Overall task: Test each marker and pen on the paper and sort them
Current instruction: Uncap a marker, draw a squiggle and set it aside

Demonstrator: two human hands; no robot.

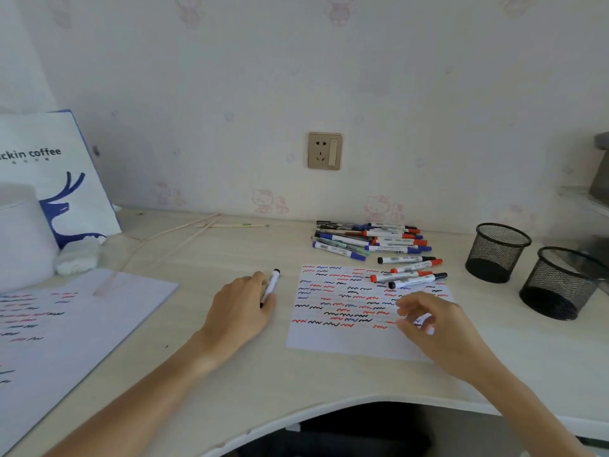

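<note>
A sheet of white paper [346,341] covered in red, blue and black squiggles lies in the middle of the desk. My left hand [239,311] rests left of it and holds a white marker with a black cap [272,285]. My right hand [435,324] hovers blurred over the paper's right part with fingers curled; what it holds, if anything, I cannot make out. Several markers [408,275] lie across the paper's top right corner. A pile of markers and pens [369,240] sits behind the paper.
Two black mesh cups [496,253] [557,282] stand at the right. A second scribbled sheet [66,324] lies at the left, beside a white container [19,239] and a paper coffee bag [59,166]. Thin sticks [184,232] lie near the wall.
</note>
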